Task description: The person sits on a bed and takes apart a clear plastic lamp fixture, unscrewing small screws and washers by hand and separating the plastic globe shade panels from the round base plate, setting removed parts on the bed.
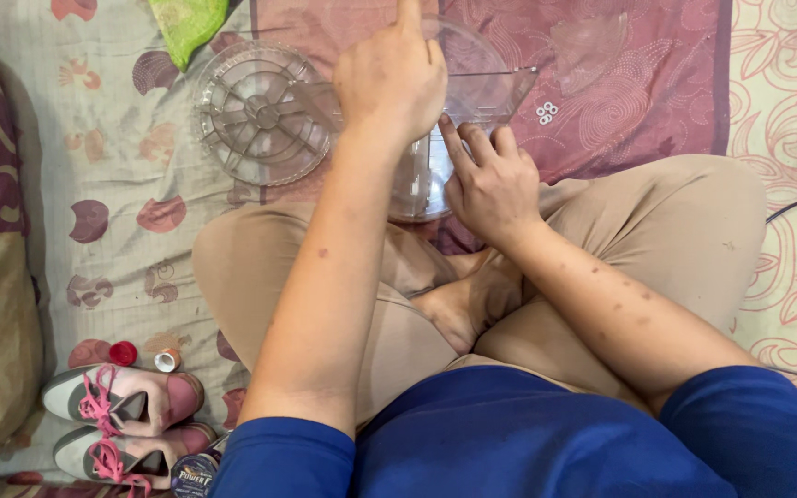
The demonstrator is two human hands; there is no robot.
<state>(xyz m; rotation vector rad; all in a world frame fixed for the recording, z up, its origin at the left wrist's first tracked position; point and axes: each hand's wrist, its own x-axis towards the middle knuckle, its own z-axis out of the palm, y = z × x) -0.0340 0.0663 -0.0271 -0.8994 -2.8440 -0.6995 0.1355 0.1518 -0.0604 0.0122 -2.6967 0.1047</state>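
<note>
Item: clear plastic container (472,101), on the bedspread (122,166) just ahead of the crossed knees. Likely light, stiff, slick, crackable; best held at the rim. Left hand (391,78) above it, finger extended, holding nothing. Right hand (491,184) steadies its side, grip loosely curled. Ribbed clear disc (265,112) just left of it.

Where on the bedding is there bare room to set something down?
Free: the cloth right of the small white rings, and the patch between the round clear grille and the red cap. Crowded: around the clear container under the left hand and right hand.
</note>
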